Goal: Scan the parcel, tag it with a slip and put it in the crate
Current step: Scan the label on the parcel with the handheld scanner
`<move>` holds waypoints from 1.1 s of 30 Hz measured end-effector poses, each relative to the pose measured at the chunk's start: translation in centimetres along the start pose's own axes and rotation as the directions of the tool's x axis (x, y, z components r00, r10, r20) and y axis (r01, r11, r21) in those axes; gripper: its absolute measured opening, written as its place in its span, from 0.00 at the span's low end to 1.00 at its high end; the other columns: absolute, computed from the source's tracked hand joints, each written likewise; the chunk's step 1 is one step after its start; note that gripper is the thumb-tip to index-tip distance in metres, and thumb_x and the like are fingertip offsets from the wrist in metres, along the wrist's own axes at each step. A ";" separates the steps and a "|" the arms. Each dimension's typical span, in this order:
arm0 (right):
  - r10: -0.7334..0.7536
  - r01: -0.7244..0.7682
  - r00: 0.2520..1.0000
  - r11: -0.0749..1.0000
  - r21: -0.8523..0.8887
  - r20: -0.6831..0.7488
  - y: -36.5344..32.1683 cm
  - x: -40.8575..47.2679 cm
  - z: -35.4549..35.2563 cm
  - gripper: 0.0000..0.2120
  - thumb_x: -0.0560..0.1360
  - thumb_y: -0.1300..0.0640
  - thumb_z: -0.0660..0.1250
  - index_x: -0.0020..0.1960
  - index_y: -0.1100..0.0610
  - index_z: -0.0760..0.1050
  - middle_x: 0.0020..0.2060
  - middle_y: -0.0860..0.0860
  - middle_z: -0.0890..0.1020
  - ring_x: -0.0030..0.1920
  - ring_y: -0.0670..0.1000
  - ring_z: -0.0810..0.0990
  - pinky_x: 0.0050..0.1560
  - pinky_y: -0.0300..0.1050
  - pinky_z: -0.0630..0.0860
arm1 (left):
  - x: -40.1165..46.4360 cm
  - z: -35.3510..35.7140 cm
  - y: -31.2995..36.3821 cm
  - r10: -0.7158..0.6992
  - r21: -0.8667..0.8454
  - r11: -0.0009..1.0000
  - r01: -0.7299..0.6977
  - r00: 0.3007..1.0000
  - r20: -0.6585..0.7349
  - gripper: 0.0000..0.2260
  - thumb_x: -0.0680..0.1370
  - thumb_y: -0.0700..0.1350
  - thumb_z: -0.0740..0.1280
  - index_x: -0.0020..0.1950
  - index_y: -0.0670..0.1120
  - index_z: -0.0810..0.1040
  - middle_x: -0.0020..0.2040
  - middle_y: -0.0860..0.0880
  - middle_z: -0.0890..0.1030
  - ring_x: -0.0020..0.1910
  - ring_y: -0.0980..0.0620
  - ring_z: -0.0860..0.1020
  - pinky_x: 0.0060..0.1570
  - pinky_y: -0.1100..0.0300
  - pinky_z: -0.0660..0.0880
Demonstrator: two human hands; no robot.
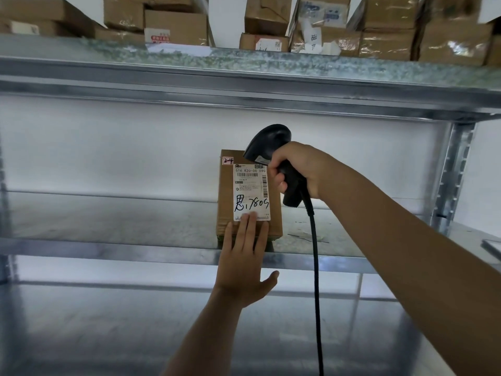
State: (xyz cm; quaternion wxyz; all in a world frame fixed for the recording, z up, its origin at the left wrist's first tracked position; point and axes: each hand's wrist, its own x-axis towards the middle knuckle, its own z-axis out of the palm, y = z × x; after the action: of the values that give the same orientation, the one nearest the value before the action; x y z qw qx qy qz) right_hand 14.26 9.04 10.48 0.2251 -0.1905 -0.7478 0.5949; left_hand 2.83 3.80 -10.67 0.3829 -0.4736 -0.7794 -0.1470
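A small brown cardboard parcel (226, 196) stands upright on the middle metal shelf (135, 253). A white shipping label (251, 192) with a barcode and handwritten digits covers its front, and a small pink slip (228, 160) sits at its top left corner. My left hand (244, 261) lies flat against the parcel's lower front, fingers spread, fingertips on the label's bottom edge. My right hand (299, 169) grips a black corded barcode scanner (271, 142), whose head is held close to the parcel's top right, pointing at the label. No crate is in view.
Several taped cardboard boxes (176, 25) crowd the top shelf. The scanner's black cable (315, 267) hangs down in front of the lower shelf. A metal upright (455, 172) stands at the right. Thin scraps lie on the shelf right of the parcel.
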 end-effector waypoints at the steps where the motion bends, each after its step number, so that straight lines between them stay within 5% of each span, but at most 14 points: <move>1: -0.001 0.001 1.000 1.000 -0.011 -0.002 -0.1 -0.1 -0.1 0.06 0.71 0.67 0.59 0.35 0.62 0.69 0.26 0.55 0.70 0.21 0.48 0.68 0.20 0.36 0.69 | 0.0 0.0 0.0 0.001 -0.001 1.000 -0.001 1.000 0.001 0.42 0.69 0.67 0.60 0.76 0.44 0.59 0.77 0.42 0.59 0.76 0.41 0.56 0.73 0.43 0.50; 20: -0.031 0.029 0.998 0.999 -0.038 -0.063 -0.1 -0.3 -0.3 0.03 0.70 0.69 0.60 0.42 0.63 0.70 0.26 0.55 0.72 0.21 0.48 0.69 0.20 0.36 0.70 | 0.4 -0.2 -0.2 0.015 -0.007 1.000 -0.015 1.000 -0.005 0.41 0.69 0.67 0.60 0.75 0.44 0.61 0.76 0.41 0.62 0.75 0.40 0.60 0.72 0.40 0.56; 33: 0.015 -0.061 0.957 0.987 -0.151 -0.290 3.2 2.4 -6.0 0.03 0.71 0.69 0.61 0.40 0.63 0.71 0.28 0.56 0.71 0.24 0.51 0.70 0.22 0.37 0.70 | 3.0 0.0 -1.5 0.036 0.045 0.998 -0.037 0.999 0.022 0.40 0.71 0.69 0.53 0.74 0.44 0.64 0.74 0.40 0.65 0.73 0.39 0.63 0.70 0.39 0.54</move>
State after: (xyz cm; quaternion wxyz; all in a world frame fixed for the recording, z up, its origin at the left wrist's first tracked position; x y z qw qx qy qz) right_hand 15.73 15.92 8.73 0.3041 -0.3067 -0.7481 0.5039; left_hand 0.79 4.99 -8.26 0.3881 -0.4804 -0.7777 -0.1173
